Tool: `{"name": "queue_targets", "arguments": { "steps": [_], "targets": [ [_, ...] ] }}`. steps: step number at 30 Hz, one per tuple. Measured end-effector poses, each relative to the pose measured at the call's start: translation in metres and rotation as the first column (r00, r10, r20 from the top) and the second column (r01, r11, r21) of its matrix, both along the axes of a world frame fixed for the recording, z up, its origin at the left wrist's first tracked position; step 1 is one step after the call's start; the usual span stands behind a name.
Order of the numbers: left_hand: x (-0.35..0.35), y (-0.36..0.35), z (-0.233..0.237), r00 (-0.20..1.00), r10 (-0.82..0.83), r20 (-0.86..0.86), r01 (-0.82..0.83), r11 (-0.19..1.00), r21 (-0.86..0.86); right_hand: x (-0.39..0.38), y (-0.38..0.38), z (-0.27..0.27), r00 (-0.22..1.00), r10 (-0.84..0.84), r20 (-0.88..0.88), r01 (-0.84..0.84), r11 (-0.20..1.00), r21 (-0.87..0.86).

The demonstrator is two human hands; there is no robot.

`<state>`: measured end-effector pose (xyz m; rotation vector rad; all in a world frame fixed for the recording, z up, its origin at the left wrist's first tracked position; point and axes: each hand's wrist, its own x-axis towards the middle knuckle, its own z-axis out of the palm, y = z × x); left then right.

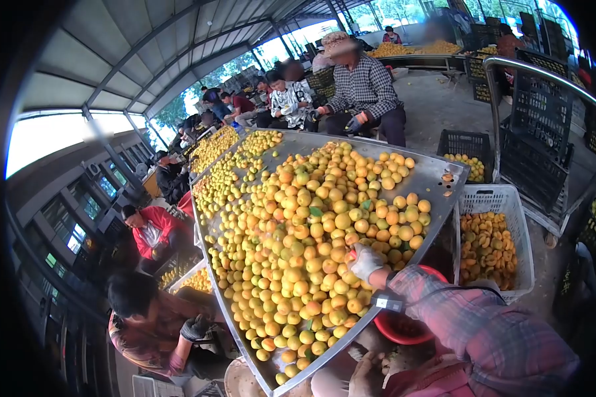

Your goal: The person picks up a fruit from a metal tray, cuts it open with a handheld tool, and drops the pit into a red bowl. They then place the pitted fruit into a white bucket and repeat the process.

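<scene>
My right hand (366, 263), in a pale glove, reaches in from the right to the heap of yellow-orange fruit (298, 218) on the metal table (437, 173). Its fingers are drawn together at the fruit, with a small red patch at their tips; what they hold is too small to make out. My left hand (365, 372) appears low in the view, below the table's near edge, in brownish shadow. Its fingers and anything in them are unclear. Under my right forearm is a red basin (404, 329), partly covered by the sleeve.
A white crate (528, 264) of orange fruit pieces stands right of the table. Black crates (536, 112) and a metal-railed cart (555, 74) are beyond it. Co-workers sit along the far and left sides; one gloved co-worker's hand (196, 327) is at lower left.
</scene>
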<state>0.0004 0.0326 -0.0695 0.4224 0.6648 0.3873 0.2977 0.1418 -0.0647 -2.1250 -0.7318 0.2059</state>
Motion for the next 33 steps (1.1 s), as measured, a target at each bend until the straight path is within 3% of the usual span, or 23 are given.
{"name": "queue_targets", "arguments": {
  "steps": [1,2,4,5,6,10,12,15,18,20,22,24,25,27,31,33],
  "targets": [
    [-0.001,0.000,0.001,1.000,0.007,-0.013,-0.007,1.000,0.006,-0.001,-0.002,-0.001,0.999,-0.043,-0.003,0.043,0.992,0.121],
    [-0.002,0.001,0.003,1.000,0.007,-0.019,-0.007,1.000,0.003,-0.003,-0.007,-0.004,0.999,-0.043,-0.008,0.043,0.992,0.118],
    [-0.002,0.001,0.011,0.998,0.043,-0.038,-0.044,0.999,-0.024,-0.011,-0.023,0.002,0.993,0.069,-0.095,-0.029,0.927,0.374],
    [-0.012,0.012,-0.044,0.999,0.028,0.035,-0.032,0.995,0.094,-0.014,-0.025,-0.010,0.910,0.249,-0.330,-0.044,0.851,0.523],
    [-0.011,0.014,-0.034,0.992,0.005,0.124,-0.021,0.992,0.121,-0.039,-0.060,0.048,0.792,0.306,-0.528,-0.041,0.890,0.454],
    [0.004,0.005,0.007,0.995,0.078,0.055,-0.091,0.949,0.302,-0.083,-0.120,0.072,0.654,0.454,-0.604,-0.229,0.881,0.414],
    [0.008,0.003,0.015,0.986,0.048,0.157,-0.105,0.919,0.379,-0.104,-0.142,0.071,0.608,0.405,-0.683,-0.266,0.914,0.305],
    [0.015,-0.002,0.026,0.969,-0.027,0.246,-0.089,0.890,0.448,-0.125,-0.165,0.055,0.483,0.530,-0.697,-0.231,0.845,0.482],
    [0.012,-0.009,0.026,0.967,-0.070,0.246,-0.066,0.860,0.506,-0.140,-0.181,0.047,0.533,0.528,-0.661,-0.311,0.849,0.428],
    [0.006,-0.012,0.022,0.993,-0.091,0.080,0.029,0.817,0.577,-0.147,-0.189,0.042,0.474,0.551,-0.687,-0.288,0.834,0.470],
    [0.005,-0.019,0.027,0.993,-0.024,0.113,-0.039,0.853,0.520,-0.154,-0.198,0.051,0.428,0.501,-0.752,-0.301,0.864,0.404],
    [-0.007,-0.014,0.019,0.972,-0.156,0.174,0.065,0.894,0.443,-0.154,-0.208,0.037,0.360,0.555,-0.750,-0.330,0.828,0.454],
    [-0.008,-0.017,0.020,0.966,-0.119,0.228,0.030,0.932,0.360,-0.151,-0.212,0.039,0.389,0.558,-0.733,-0.318,0.828,0.462],
    [-0.018,-0.015,0.017,0.973,-0.116,0.200,0.036,0.931,0.364,-0.141,-0.219,0.046,0.456,0.549,-0.700,-0.330,0.835,0.440],
    [-0.034,-0.007,0.012,0.967,-0.168,0.194,0.091,0.930,0.355,-0.124,-0.237,0.060,0.388,0.555,-0.736,-0.530,0.787,0.314],
    [-0.037,0.006,0.008,0.918,-0.308,0.249,0.212,0.913,0.348,-0.126,-0.242,0.055,0.496,0.687,-0.532,-0.702,0.677,0.221]
  ]
}}
